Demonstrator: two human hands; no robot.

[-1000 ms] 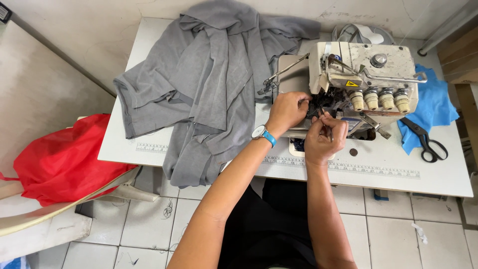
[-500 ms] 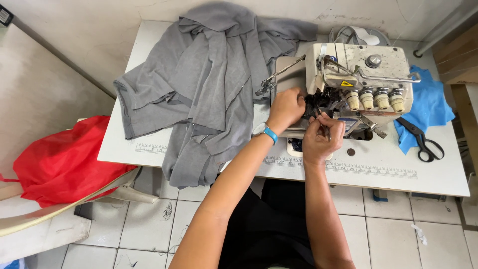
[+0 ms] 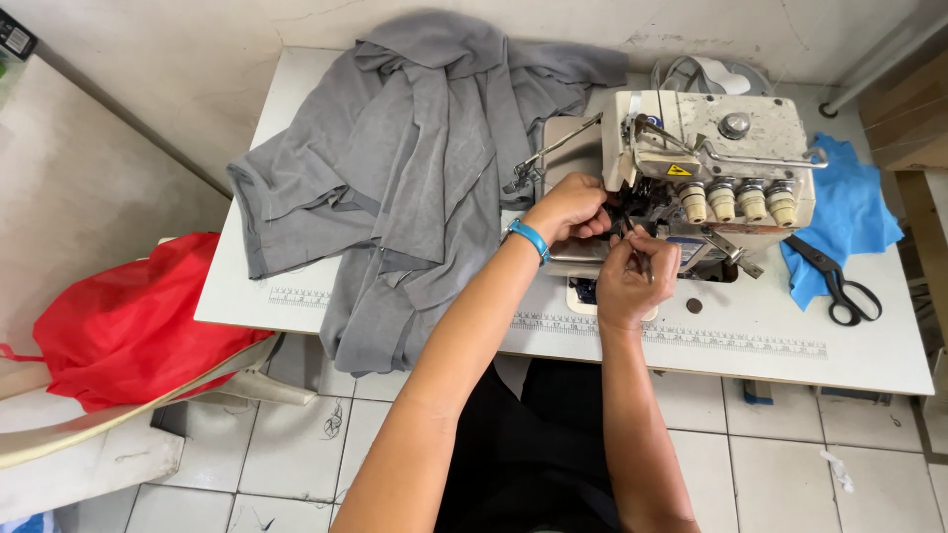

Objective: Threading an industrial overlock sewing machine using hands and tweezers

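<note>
A white overlock sewing machine (image 3: 713, 148) stands on the white table (image 3: 750, 331). My left hand (image 3: 568, 207), with a blue wristband, reaches into the dark needle area at the machine's front left; its curled fingertips are hidden against the machine. Just below it, my right hand (image 3: 634, 281) pinches a thin dark tool (image 3: 642, 259), which looks like tweezers and points up toward the same spot. A large pile of grey fabric (image 3: 415, 168) lies to the left of the machine, apart from both hands.
Black-handled scissors (image 3: 841, 288) lie on a blue cloth (image 3: 851, 212) to the right of the machine. A red bag (image 3: 138, 316) sits on a white chair at the left. A ruler strip runs along the table's front edge. Below is a tiled floor.
Both hands stay at the machine's needle area, with only small finger movements. The view has shifted slightly.
</note>
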